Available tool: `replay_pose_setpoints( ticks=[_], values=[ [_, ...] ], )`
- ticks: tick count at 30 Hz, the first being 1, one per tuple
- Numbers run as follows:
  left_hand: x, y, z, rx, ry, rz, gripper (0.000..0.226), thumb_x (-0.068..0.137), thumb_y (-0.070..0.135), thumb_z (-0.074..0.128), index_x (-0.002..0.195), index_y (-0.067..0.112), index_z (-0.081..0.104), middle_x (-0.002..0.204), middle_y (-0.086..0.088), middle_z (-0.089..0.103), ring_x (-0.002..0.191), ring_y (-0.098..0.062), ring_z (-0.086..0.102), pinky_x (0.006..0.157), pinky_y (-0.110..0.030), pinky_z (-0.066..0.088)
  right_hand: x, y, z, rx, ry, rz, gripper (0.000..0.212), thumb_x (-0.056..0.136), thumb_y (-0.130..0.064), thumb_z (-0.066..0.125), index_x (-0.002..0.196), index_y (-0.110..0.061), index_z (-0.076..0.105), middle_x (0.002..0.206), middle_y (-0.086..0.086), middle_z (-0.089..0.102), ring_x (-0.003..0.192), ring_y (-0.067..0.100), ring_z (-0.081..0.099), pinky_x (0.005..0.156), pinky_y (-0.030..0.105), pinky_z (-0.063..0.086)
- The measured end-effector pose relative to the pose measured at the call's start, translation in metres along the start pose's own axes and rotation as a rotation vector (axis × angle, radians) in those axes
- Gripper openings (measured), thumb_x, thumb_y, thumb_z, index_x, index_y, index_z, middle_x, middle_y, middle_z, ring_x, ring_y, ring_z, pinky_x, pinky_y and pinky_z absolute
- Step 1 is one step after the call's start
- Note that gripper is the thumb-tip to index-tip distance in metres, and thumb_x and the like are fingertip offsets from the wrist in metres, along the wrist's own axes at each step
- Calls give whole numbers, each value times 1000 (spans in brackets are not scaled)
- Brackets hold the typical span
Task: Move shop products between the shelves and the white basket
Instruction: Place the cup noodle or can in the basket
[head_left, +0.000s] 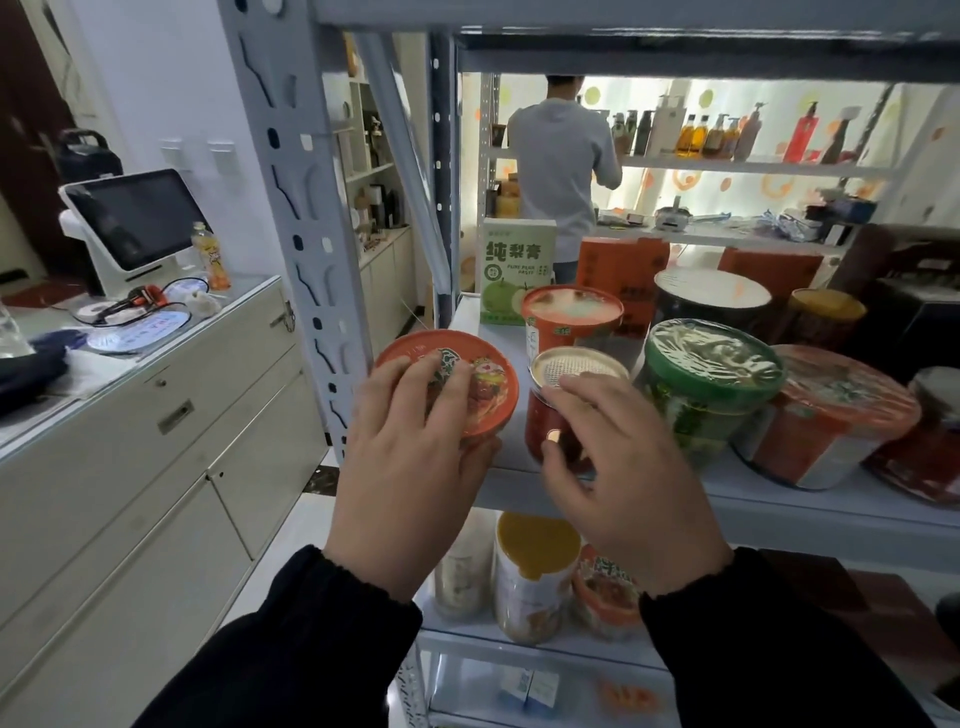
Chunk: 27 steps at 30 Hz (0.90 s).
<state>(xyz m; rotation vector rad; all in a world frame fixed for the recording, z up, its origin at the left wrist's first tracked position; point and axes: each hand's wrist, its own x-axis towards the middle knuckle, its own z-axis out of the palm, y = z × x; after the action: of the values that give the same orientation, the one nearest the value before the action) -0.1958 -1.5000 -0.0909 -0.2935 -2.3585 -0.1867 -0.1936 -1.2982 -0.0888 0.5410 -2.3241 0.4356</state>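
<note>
My left hand (400, 467) grips an orange noodle cup (483, 395) from above, fingers over its lid and thumb under the rim, at the front left corner of the grey shelf (779, 499). Just to the right, my right hand (618, 478) holds a glass jar of red sauce with a gold lid (566, 366), fingers on the lid and thumb on its side. Behind them stand a taller orange cup (571, 317), a green-lidded bowl (711, 374) and a red-orange bowl (836, 410). The white basket is out of sight.
A green pear-paste box (514, 270) and orange cartons (618, 270) stand at the shelf's back. The lower shelf holds a yellow-lidded jar (535, 571). The rack's upright post (306, 208) rises at left; a counter with a checkout screen (135, 218) lies beyond. A person (561, 156) stands at a far shelf.
</note>
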Motion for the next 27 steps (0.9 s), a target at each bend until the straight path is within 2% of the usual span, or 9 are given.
replay_pose_setpoints(
  ticks=[3,6,10,14,16,19,22,24,27],
  values=[
    [1,1,1,17,-16,3,62,94,50,45,138,9,60,139,-12,61,132,-38,51,111,-61,39,2,0,-3,-1,-44,-4,48,94,-31,53,133,-6,66,133,8,63,127,27,55,112,40,42],
    [3,1,1,45,-28,23,60,95,50,44,136,10,62,137,-12,64,130,-35,57,114,-57,38,3,2,-7,-8,-82,-13,48,94,-32,52,133,-7,66,132,7,64,127,26,56,112,39,42],
    [17,1,4,25,-95,61,60,95,50,42,135,9,61,134,-12,66,126,-34,60,111,-53,44,8,4,-12,-9,-140,-38,47,93,-33,51,130,-9,68,130,4,66,125,23,57,111,32,39],
    [34,3,10,35,-154,90,59,91,48,42,129,9,65,127,-13,69,117,-37,64,101,-52,50,17,6,-22,13,-204,-36,46,90,-33,52,127,-14,71,131,4,68,124,23,61,106,40,51],
    [40,2,12,42,-183,97,61,89,48,41,127,7,66,125,-14,70,114,-39,65,97,-53,52,22,7,-31,12,-177,-78,45,91,-34,49,125,-14,71,131,4,68,124,23,61,105,40,52],
    [48,4,9,36,-229,133,61,88,49,40,135,14,60,131,-12,65,122,-41,59,104,-61,46,28,16,-47,-50,-83,-75,43,92,-33,51,125,-14,71,133,7,65,132,28,55,112,42,43],
    [52,12,7,33,-199,345,57,89,43,46,141,21,55,137,-8,61,128,-36,55,108,-63,41,35,29,-65,-240,-201,119,57,94,-50,45,142,-23,60,151,8,54,146,32,40,120,50,34],
    [56,19,9,44,-194,448,53,89,38,60,139,23,57,136,-8,63,124,-33,59,106,-57,46,39,32,-76,-324,-337,188,59,98,-57,40,148,-29,52,155,1,49,146,24,39,119,42,34],
    [62,26,10,69,-261,449,56,80,37,78,133,24,64,126,-3,69,113,-30,67,91,-46,56,45,30,-91,-276,-386,185,45,102,-52,46,141,-32,56,145,-9,55,131,13,49,103,31,42]
  ],
)
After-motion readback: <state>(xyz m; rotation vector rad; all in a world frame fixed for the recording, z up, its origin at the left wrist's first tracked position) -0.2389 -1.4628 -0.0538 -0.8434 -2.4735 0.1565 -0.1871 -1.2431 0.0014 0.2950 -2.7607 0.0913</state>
